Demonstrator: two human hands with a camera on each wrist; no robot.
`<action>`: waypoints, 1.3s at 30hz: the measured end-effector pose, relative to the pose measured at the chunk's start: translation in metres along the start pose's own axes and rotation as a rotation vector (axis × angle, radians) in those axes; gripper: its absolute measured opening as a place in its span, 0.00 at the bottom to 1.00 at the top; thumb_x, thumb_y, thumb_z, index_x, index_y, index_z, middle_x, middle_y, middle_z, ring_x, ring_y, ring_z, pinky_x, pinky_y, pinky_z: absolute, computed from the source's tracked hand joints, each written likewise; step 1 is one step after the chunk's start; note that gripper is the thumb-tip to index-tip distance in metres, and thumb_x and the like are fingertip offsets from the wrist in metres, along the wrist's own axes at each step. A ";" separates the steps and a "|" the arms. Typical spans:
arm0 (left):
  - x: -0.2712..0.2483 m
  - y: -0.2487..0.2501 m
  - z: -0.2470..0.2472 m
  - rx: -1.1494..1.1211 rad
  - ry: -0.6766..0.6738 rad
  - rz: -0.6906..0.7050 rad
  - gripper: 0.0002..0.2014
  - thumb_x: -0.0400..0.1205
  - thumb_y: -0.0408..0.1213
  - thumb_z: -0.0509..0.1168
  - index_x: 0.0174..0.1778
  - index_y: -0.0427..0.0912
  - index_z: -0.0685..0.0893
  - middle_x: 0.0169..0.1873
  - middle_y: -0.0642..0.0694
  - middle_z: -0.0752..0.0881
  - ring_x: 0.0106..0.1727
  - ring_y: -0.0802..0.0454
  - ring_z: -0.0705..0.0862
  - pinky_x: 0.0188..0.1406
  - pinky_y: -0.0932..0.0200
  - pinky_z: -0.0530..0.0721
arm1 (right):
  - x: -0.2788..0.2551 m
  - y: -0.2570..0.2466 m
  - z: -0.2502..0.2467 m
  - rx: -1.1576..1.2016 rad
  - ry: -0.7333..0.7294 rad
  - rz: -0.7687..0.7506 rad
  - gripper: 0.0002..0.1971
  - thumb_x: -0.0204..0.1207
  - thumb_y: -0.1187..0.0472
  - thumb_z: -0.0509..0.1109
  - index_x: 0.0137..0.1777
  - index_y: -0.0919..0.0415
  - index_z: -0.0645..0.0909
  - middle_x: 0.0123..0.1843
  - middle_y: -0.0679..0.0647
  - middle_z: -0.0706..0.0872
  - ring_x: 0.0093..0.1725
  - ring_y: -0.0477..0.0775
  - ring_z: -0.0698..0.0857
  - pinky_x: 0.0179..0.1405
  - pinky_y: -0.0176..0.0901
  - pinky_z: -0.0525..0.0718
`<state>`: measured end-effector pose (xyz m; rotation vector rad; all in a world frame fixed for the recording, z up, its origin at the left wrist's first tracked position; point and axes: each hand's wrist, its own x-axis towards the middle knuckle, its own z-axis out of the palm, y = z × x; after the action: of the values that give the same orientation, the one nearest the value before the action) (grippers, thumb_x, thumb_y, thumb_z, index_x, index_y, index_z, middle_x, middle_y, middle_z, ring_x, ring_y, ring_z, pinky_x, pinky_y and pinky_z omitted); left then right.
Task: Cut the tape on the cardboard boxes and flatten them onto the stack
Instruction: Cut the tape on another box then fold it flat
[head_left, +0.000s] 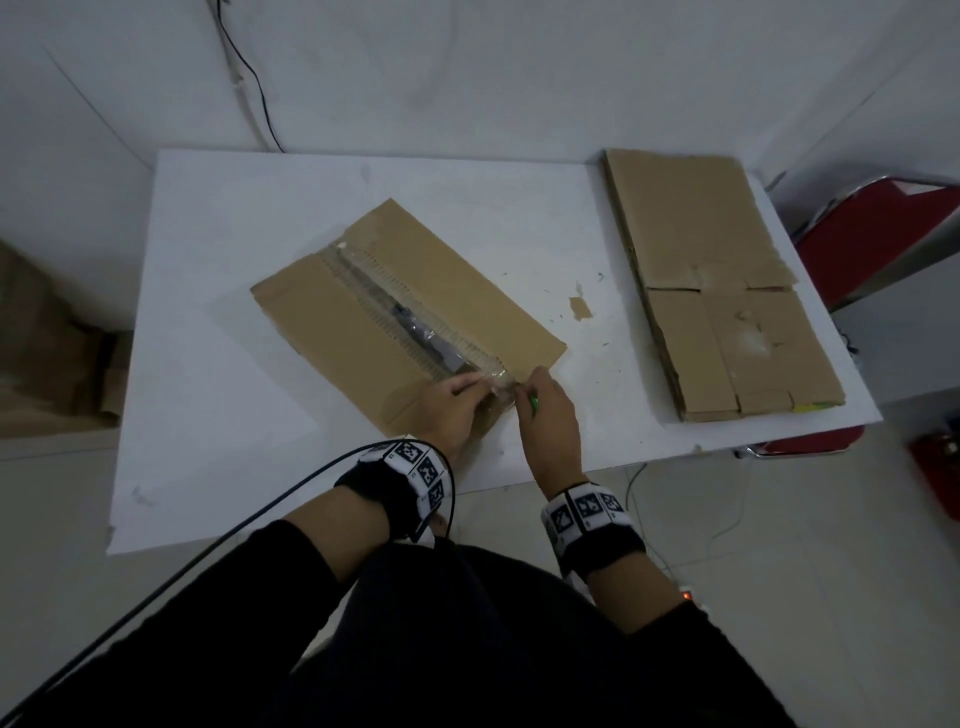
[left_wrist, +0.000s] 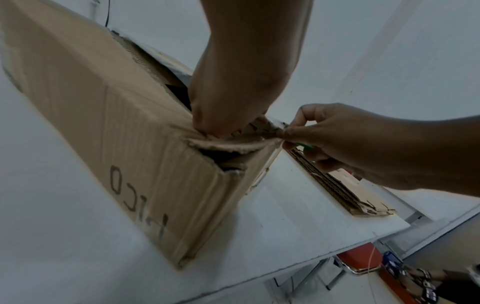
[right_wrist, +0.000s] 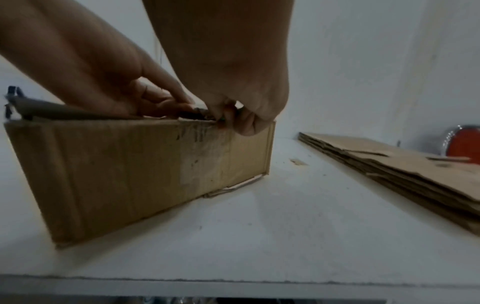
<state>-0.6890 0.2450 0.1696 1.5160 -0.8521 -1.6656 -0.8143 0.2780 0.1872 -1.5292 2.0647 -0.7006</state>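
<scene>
A brown cardboard box (head_left: 322, 322) lies slantwise on the white table (head_left: 223, 431), with clear tape (head_left: 410, 312) along its top seam. Both hands meet at the near end of that seam. My left hand (head_left: 449, 415) curls its fingertips onto the crumpled top edge of the box (left_wrist: 130, 144). Thumb and forefinger of my right hand (head_left: 550, 421) pinch the tape end, while its lower fingers hold a green cutter (left_wrist: 303, 145). The cutter's blade is hidden. A stack of flattened boxes (head_left: 717, 270) lies at the table's right end.
A small cardboard scrap (head_left: 581, 307) and crumbs lie between the box and the stack. A red chair (head_left: 872, 234) stands beyond the table's right edge. More cardboard (head_left: 47, 353) sits on the floor at the left. A black cable (head_left: 249, 78) runs down the wall.
</scene>
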 end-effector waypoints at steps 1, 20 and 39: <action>0.000 0.002 0.000 -0.007 0.009 -0.004 0.05 0.74 0.45 0.74 0.43 0.54 0.92 0.42 0.50 0.92 0.49 0.45 0.90 0.59 0.42 0.85 | -0.001 0.001 -0.002 0.035 0.007 0.009 0.12 0.86 0.59 0.61 0.41 0.53 0.65 0.35 0.48 0.74 0.33 0.45 0.71 0.28 0.38 0.66; 0.031 0.073 -0.022 0.100 0.290 -0.082 0.11 0.82 0.38 0.61 0.47 0.31 0.78 0.41 0.39 0.81 0.40 0.42 0.77 0.33 0.54 0.71 | 0.068 0.002 -0.032 0.140 -0.079 -0.075 0.06 0.89 0.62 0.54 0.50 0.62 0.65 0.33 0.58 0.77 0.29 0.55 0.74 0.26 0.46 0.69; 0.020 0.056 -0.091 0.581 0.464 0.301 0.14 0.79 0.41 0.57 0.50 0.43 0.86 0.45 0.37 0.87 0.47 0.38 0.85 0.49 0.58 0.79 | 0.082 -0.036 0.007 0.016 -0.236 -0.448 0.16 0.89 0.59 0.56 0.72 0.63 0.71 0.64 0.56 0.80 0.62 0.54 0.79 0.63 0.46 0.77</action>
<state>-0.5955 0.1980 0.1981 1.9323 -1.2845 -0.8248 -0.8056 0.1898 0.1990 -1.9851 1.5554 -0.6507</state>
